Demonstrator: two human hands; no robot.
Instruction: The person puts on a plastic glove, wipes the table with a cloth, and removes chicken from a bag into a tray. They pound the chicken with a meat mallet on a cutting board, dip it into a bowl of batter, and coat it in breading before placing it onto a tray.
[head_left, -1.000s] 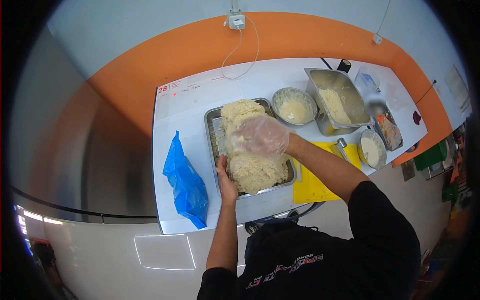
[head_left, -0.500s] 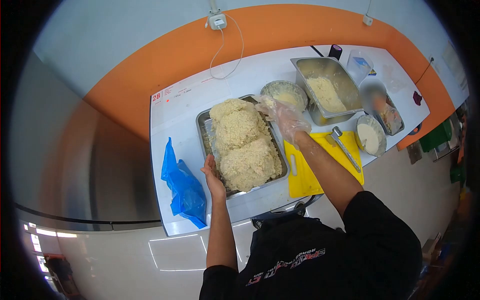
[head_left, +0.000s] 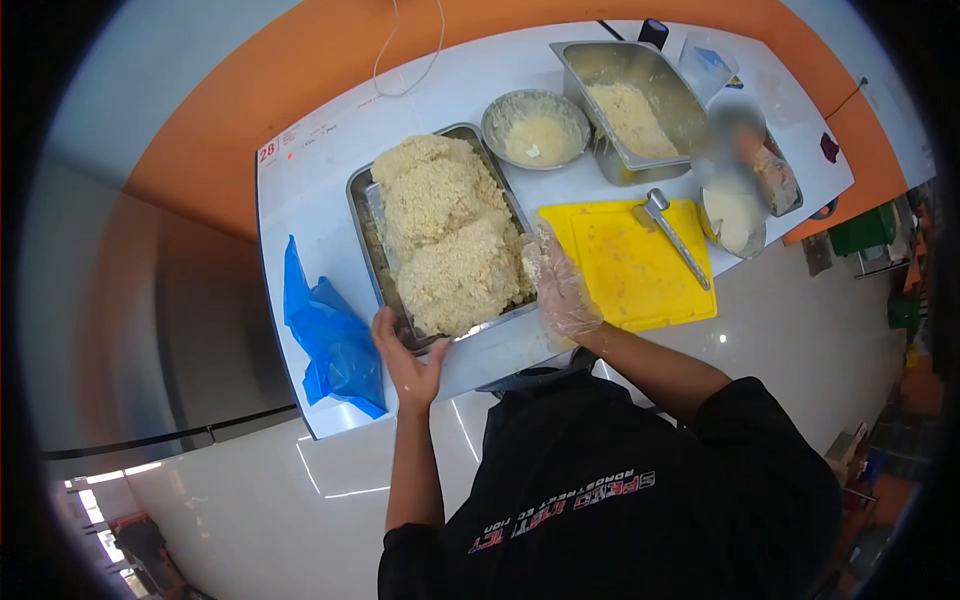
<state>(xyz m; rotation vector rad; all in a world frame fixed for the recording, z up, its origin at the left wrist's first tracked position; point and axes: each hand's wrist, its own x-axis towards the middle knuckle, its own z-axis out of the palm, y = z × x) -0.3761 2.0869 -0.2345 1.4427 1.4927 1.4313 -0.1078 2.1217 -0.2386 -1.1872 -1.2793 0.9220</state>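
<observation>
A metal tray (head_left: 364,225) holds two large pieces thickly coated in pale crumbs (head_left: 450,240), lying one behind the other. My left hand (head_left: 407,362) is bare and open at the tray's near left corner, thumb spread from the fingers. At the tray's right edge, my right hand (head_left: 565,295) wears a clear plastic glove with crumbs stuck on its fingers. Its fingers are stretched out beside the coated pieces, holding nothing. Just right of that hand lies a yellow cutting board (head_left: 610,250), with a metal meat mallet (head_left: 680,245) on it.
Left of the tray is a blue plastic bag (head_left: 340,345). Behind stand a bowl with pale batter (head_left: 535,135) and a deep metal pan (head_left: 625,170) of crumbs. Farther right are a bowl of white powder (head_left: 735,220) and a small tray (head_left: 790,200), partly blurred.
My right hand has drawn back toward me from the tray's far right side to its near right edge. My left hand has moved to the near left corner. The view has shifted.
</observation>
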